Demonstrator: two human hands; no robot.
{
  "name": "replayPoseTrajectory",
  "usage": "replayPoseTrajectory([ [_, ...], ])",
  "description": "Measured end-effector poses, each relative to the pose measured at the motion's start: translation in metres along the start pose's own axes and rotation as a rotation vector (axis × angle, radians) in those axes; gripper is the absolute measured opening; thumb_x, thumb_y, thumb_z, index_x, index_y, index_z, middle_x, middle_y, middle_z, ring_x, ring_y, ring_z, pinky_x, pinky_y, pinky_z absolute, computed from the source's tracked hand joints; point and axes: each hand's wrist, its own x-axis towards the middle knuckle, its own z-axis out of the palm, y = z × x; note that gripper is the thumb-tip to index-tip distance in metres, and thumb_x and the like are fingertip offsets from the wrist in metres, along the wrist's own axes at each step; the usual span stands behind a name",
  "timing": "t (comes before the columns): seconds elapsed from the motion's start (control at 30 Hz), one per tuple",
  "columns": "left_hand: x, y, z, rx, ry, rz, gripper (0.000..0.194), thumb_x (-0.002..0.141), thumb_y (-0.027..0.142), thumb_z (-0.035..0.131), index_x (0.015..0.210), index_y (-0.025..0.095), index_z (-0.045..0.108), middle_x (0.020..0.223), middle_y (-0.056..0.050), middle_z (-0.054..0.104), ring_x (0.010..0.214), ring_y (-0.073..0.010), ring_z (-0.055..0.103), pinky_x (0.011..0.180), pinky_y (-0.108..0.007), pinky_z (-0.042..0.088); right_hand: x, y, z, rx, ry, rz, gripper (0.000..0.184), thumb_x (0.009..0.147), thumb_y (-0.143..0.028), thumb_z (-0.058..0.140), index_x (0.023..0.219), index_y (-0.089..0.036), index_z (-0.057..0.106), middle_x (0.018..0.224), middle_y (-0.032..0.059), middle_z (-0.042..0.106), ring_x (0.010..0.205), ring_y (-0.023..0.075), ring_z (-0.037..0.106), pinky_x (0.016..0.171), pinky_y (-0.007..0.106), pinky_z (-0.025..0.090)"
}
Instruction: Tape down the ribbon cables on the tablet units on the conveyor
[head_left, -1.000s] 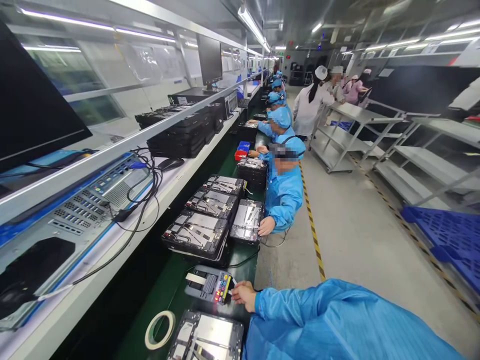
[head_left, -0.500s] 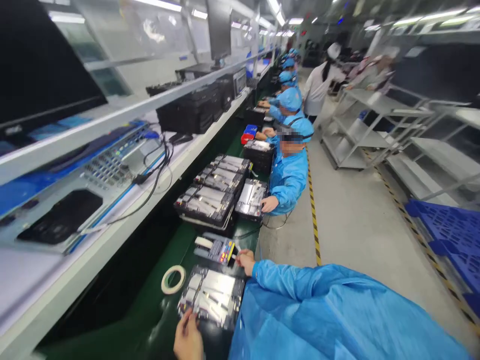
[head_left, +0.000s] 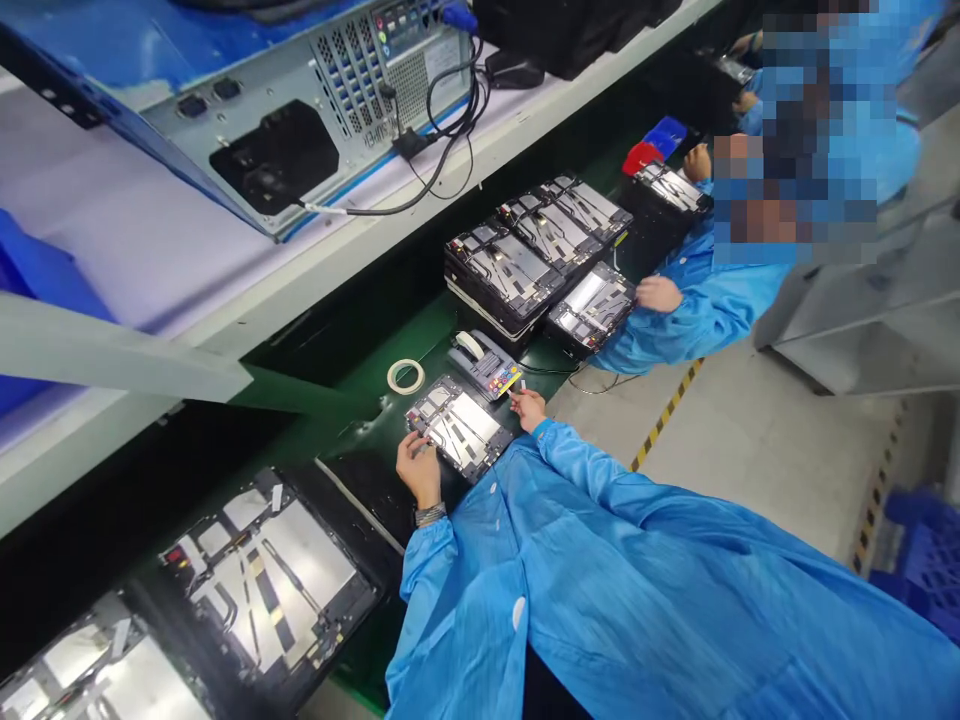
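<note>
An opened tablet (head_left: 471,425), its silver battery and dark ribbon cables exposed, lies on the green bench in front of me. At its near left corner, my left hand (head_left: 420,470) has its fingers curled against the edge. My right hand (head_left: 529,410) is closed in a pinch on a small whitish strip of tape (head_left: 523,385), beside the front end of the tape dispenser (head_left: 486,365). The grey dispenser carries a cream roll and stands just beyond the tablet. A loose roll of masking tape (head_left: 406,376) lies flat to the left of it.
Stacks of opened tablets (head_left: 517,270) stand beyond the dispenser, and more opened tablets (head_left: 274,580) lie at lower left. A co-worker's hand (head_left: 660,294) touches another tablet (head_left: 592,305). A white shelf (head_left: 352,240) holding a computer case (head_left: 300,130) runs above the bench.
The view has swung down and left, bringing the lower-left tablets into sight. My left hand stays at the tablet's edge and my right hand by the dispenser.
</note>
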Motion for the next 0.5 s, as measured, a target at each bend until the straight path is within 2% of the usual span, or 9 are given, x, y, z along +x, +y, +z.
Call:
replayPoseTrajectory([
  [0.1, 0.004, -0.008, 0.005, -0.051, 0.206, 0.067, 0.051, 0.066, 0.009, 0.065, 0.117, 0.014, 0.069, 0.092, -0.003, 0.071, 0.060, -0.0080, 0.054, 0.064, -0.023, 0.043, -0.003, -0.002, 0.001, -0.038, 0.034, -0.040, 0.045, 0.071, -0.010, 0.083, 0.096, -0.023, 0.049, 0.058, -0.0127, 0.054, 0.047, 0.0089, 0.054, 0.044, 0.017, 0.047],
  [0.17, 0.007, -0.015, 0.007, -0.051, 0.233, 0.078, 0.052, 0.065, 0.008, 0.065, 0.115, 0.015, 0.071, 0.086, 0.000, 0.069, 0.060, -0.0079, 0.053, 0.062, -0.022, 0.043, -0.009, -0.002, -0.005, -0.080, 0.040, -0.088, 0.042, 0.072, -0.012, 0.079, 0.099, -0.023, 0.048, 0.059, -0.0128, 0.054, 0.047, 0.0086, 0.054, 0.045, 0.017, 0.045],
  [0.27, 0.010, -0.022, 0.008, -0.012, 0.251, 0.058, 0.053, 0.065, 0.008, 0.064, 0.118, 0.015, 0.072, 0.084, 0.001, 0.066, 0.055, -0.0064, 0.048, 0.058, -0.021, 0.041, -0.024, -0.002, -0.025, -0.144, 0.016, -0.187, 0.041, 0.075, -0.017, 0.074, 0.108, -0.022, 0.050, 0.068, -0.0106, 0.059, 0.054, 0.0092, 0.057, 0.051, 0.018, 0.047],
  [0.33, 0.011, -0.020, 0.011, 0.050, 0.241, 0.038, 0.055, 0.069, 0.008, 0.063, 0.123, 0.016, 0.071, 0.084, 0.001, 0.066, 0.054, -0.0078, 0.049, 0.060, -0.023, 0.044, -0.037, -0.003, -0.040, -0.208, -0.083, -0.349, 0.045, 0.078, -0.023, 0.072, 0.119, -0.022, 0.051, 0.078, -0.0071, 0.064, 0.062, 0.0110, 0.061, 0.058, 0.021, 0.051],
  [0.4, 0.012, -0.010, 0.021, 0.171, 0.210, 0.052, 0.058, 0.074, 0.008, 0.062, 0.130, 0.018, 0.069, 0.092, -0.003, 0.070, 0.066, -0.0133, 0.062, 0.070, -0.028, 0.053, -0.052, -0.006, -0.048, -0.303, -0.244, -0.596, 0.051, 0.083, -0.030, 0.070, 0.130, -0.022, 0.050, 0.090, -0.0017, 0.067, 0.073, 0.0138, 0.065, 0.067, 0.025, 0.056],
  [0.47, 0.016, 0.009, 0.039, 0.349, 0.166, 0.130, 0.060, 0.080, 0.012, 0.063, 0.139, 0.021, 0.065, 0.117, -0.010, 0.072, 0.096, -0.0222, 0.072, 0.091, -0.035, 0.057, -0.062, -0.011, -0.041, -0.416, -0.388, -0.830, 0.055, 0.089, -0.035, 0.067, 0.138, -0.022, 0.047, 0.102, 0.0039, 0.068, 0.085, 0.0171, 0.068, 0.078, 0.031, 0.059],
  [0.5, 0.019, 0.020, 0.051, 0.450, 0.146, 0.187, 0.062, 0.083, 0.016, 0.066, 0.145, 0.022, 0.061, 0.135, -0.013, 0.067, 0.117, -0.0272, 0.069, 0.103, -0.040, 0.054, -0.066, -0.014, -0.034, -0.475, -0.431, -0.907, 0.055, 0.092, -0.036, 0.065, 0.141, -0.022, 0.046, 0.108, 0.0061, 0.067, 0.091, 0.0186, 0.068, 0.084, 0.033, 0.060],
])
